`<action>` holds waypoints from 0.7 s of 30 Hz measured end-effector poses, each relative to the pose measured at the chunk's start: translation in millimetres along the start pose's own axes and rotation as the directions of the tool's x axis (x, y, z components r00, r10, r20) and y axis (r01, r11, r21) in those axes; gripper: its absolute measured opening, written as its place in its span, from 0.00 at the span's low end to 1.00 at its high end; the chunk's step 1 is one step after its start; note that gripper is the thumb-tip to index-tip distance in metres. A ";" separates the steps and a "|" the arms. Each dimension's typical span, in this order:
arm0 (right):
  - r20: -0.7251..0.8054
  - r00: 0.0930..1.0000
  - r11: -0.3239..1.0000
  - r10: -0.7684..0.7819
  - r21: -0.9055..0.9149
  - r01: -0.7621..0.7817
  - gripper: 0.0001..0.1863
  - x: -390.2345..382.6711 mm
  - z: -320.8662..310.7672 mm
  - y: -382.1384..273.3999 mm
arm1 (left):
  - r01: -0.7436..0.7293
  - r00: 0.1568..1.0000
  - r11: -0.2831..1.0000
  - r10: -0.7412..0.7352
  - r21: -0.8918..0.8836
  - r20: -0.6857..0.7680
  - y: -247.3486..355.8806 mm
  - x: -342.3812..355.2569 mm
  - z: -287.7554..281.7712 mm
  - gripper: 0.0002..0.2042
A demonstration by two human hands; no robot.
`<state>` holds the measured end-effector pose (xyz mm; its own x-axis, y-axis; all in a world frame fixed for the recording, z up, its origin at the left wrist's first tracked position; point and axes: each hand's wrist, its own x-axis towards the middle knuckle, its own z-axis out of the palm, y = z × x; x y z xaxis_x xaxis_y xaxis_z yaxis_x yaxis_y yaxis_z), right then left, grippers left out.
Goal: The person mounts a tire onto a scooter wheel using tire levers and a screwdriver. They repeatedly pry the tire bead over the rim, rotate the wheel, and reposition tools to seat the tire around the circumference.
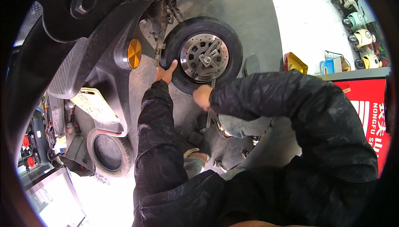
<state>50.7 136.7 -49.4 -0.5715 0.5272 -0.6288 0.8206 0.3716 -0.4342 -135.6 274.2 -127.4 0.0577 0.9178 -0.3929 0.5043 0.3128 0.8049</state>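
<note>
- Grey floor (259, 14) underfoot, smooth and scuffed
- Off to the right, white floor (299, 23) — nearly washed out by light
- A red-fronted counter (358, 91), grey-edged
- Over left, a dark-framed pale panel (54, 195)

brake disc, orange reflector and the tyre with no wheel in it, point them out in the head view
Brake disc (185, 58): head view, left part of its drilled silver band.
Orange reflector (134, 54): head view, middle of its round face.
Tyre (127, 154): head view, right side of its ring.

room: floor (258, 25) upper-right of wheel (190, 56) | blocked left: metal bracket (159, 47) (just beside wheel), black vehicle body (102, 66)
</note>
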 end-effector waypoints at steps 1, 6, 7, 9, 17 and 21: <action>-0.131 0.983 0.898 -0.129 -0.437 0.059 0.20 3.6 11.3 -12.5 | 0.001 1.000 1.000 -0.001 0.012 -0.019 0.7 -0.5 0.1 0.65; -0.138 0.489 0.314 0.861 0.901 -0.299 0.23 45.8 49.7 -128.8 | 0.042 0.998 0.993 -0.035 0.113 -0.059 0.3 -3.2 1.0 0.65; -0.081 0.363 0.150 0.928 0.975 -0.166 0.24 52.6 51.1 -143.8 | 0.067 0.995 0.983 -0.053 0.170 -0.088 -0.1 -2.9 1.5 0.65; -0.096 0.418 0.117 0.904 0.993 -0.026 0.26 58.8 51.7 -150.4 | -0.049 0.992 0.996 0.057 0.070 -0.111 -3.0 -3.1 2.7 0.66; -0.274 0.335 0.282 0.901 0.959 0.027 0.33 73.2 77.2 -127.1 | 0.102 0.974 0.949 -0.156 0.297 0.164 -9.2 -22.0 -8.1 0.58; -0.295 0.280 0.262 0.914 0.954 0.147 0.34 106.2 90.6 -116.9 | 0.200 0.815 0.863 -0.410 0.464 0.410 -36.5 -110.3 -36.9 0.43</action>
<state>-105.4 80.0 -123.9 0.5881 0.7124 -0.3830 0.1356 -0.5537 -0.8216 -192.2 170.6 -97.0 0.1941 0.5193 -0.8322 0.8464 0.3402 0.4097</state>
